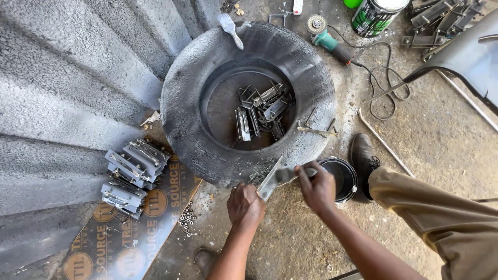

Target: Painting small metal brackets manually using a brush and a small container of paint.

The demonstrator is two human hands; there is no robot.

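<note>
Grey metal bracket point(271, 181) at lower centre, propped on tyre point(207, 140) rim for support | left hand point(245, 205) fingers clamped on its lower end | right hand point(317, 187) fingers closed around brush point(290, 174), paint tin point(340, 177) beside it.

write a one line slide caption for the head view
Left hand holds a metal bracket on a tyre while the right hand brushes it beside a paint can.
</note>
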